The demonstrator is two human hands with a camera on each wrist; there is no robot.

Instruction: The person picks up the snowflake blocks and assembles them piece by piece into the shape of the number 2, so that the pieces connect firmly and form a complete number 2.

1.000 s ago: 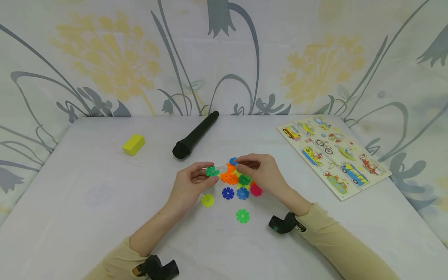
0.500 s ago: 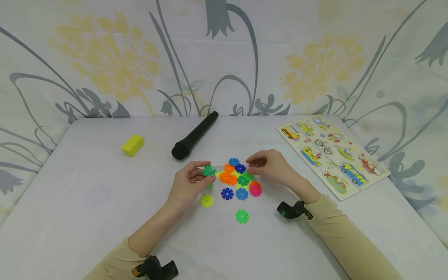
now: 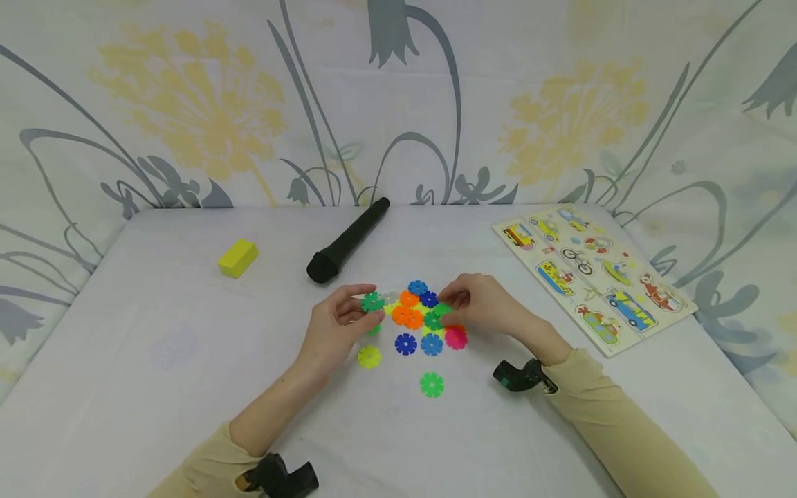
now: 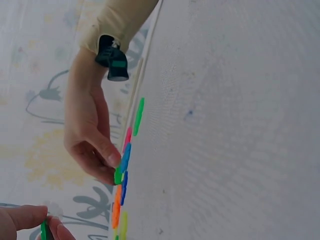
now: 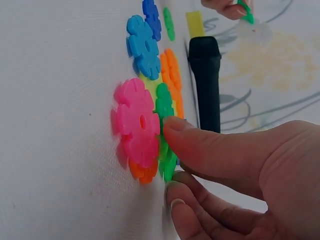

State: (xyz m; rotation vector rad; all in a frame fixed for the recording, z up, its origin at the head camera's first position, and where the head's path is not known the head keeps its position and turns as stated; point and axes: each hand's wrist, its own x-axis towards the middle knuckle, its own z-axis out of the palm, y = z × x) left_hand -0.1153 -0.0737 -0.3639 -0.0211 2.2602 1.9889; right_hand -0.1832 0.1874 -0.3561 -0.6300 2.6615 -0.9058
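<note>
My left hand [image 3: 333, 328] pinches a green snowflake disc [image 3: 372, 301] between thumb and fingers, raised left of a loose pile. A clear disc [image 5: 255, 32] is joined to that green one. Over the pile's right side, my right hand [image 3: 482, 304] has its thumb and fingertips on the edges of overlapping green discs [image 5: 164, 102], pinching there. A pink disc [image 5: 137, 122] lies just in front of these fingers. Orange discs [image 3: 406, 317] and blue discs [image 3: 428, 299] fill the rest of the pile.
Single discs lie nearer me: a yellow disc [image 3: 369, 357], a dark blue disc [image 3: 405, 344] and a light green disc [image 3: 432, 384]. Behind are a black microphone [image 3: 349, 242] and a yellow block [image 3: 237, 258]. A picture puzzle board [image 3: 594, 277] lies to the right.
My right hand has drawn back from the blue discs at the top of the pile, then come down onto the green discs. The left hand stays nearly still with its disc.
</note>
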